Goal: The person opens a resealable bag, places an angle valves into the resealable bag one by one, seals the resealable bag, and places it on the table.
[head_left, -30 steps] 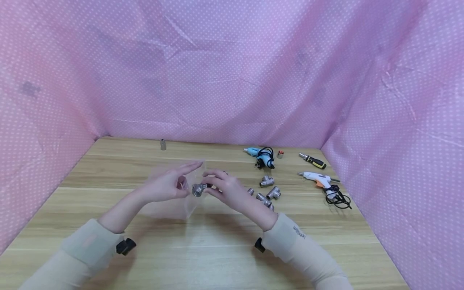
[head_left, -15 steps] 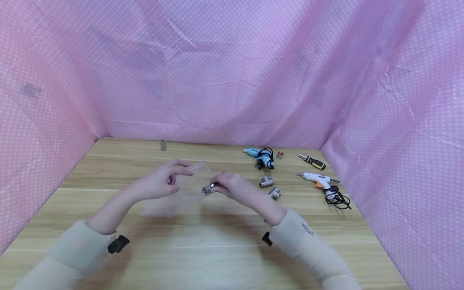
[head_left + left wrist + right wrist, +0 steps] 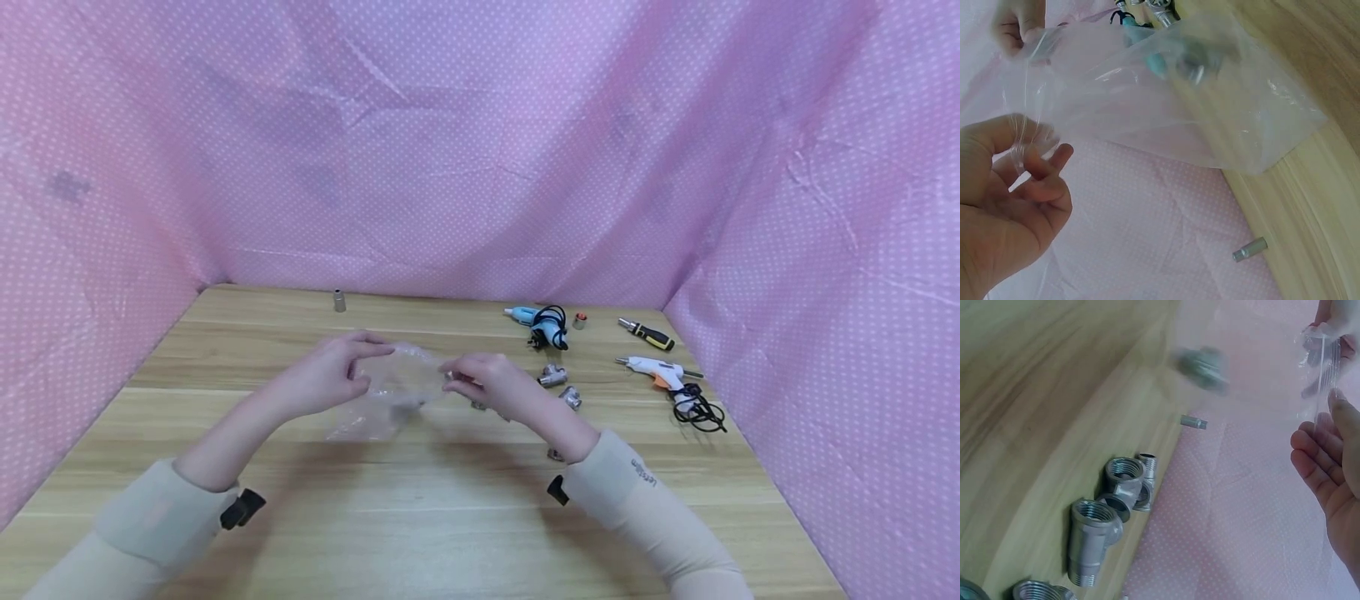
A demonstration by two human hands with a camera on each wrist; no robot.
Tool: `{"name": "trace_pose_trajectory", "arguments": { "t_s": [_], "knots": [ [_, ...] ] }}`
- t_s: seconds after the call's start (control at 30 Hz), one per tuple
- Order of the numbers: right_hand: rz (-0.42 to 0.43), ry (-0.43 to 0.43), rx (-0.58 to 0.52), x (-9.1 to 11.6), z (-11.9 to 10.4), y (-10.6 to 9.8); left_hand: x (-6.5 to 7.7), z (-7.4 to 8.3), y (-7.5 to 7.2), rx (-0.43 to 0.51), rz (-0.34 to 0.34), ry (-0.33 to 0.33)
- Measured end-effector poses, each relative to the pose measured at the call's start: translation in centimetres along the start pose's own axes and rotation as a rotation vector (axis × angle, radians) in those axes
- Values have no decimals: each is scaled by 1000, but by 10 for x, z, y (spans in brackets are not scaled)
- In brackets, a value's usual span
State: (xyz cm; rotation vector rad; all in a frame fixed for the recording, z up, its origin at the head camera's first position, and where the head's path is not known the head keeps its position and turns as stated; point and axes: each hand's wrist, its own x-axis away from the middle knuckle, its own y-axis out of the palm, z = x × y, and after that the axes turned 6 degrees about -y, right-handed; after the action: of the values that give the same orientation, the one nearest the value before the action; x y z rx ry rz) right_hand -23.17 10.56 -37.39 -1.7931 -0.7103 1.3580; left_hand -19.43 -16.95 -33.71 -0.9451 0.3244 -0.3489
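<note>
A clear zip-top plastic bag (image 3: 405, 371) stretches between the two hands above the table. My left hand (image 3: 318, 379) pinches one side of its mouth. My right hand (image 3: 498, 387) holds the opposite side, its fingers (image 3: 1319, 447) at the zip edge in the right wrist view. Inside the bag sits a blurred metal pipe fitting (image 3: 1192, 67), also visible as a grey fitting (image 3: 1202, 367) in the right wrist view. Several threaded tee fittings (image 3: 553, 375) lie on the table, partly hidden by the right forearm. Close by in the right wrist view stands one tee fitting (image 3: 1090, 540).
A small metal cylinder (image 3: 340, 301) stands near the table's back left. Toward the back right are a blue glue gun (image 3: 543, 323) with a black cord, a small red-topped part (image 3: 581, 320), a yellow-black screwdriver (image 3: 648, 333) and a white glue gun (image 3: 652, 367).
My right hand has let go of the metal fitting, which now lies inside the bag, and holds the bag's mouth. My left hand has shifted slightly left, still with the bag.
</note>
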Motion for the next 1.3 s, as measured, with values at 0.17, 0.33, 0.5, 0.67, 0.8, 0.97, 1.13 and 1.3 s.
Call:
{"name": "trace_pose_trajectory", "arguments": {
  "t_s": [0.17,0.33,0.5,0.67,0.8,0.97,1.13,1.3],
  "knots": [
    [57,-30,-53,-2,3,-5,1,0,-2,-21,66,27],
    [63,-76,-95,2,8,-5,0,-6,-3,-45,87,81],
    [176,-79,-132,9,11,-9,-1,-7,-3,-18,53,63],
    [176,71,-122,27,22,-14,-3,-6,-1,17,61,94],
    [-7,193,-65,48,34,-13,-3,-8,1,96,77,119],
    [-228,259,28,72,53,-6,-4,-13,0,176,77,115],
    [-392,304,59,89,68,-2,-7,-11,0,190,65,84],
    [-451,376,7,96,76,2,-12,-10,1,216,46,50]
  ]
}}
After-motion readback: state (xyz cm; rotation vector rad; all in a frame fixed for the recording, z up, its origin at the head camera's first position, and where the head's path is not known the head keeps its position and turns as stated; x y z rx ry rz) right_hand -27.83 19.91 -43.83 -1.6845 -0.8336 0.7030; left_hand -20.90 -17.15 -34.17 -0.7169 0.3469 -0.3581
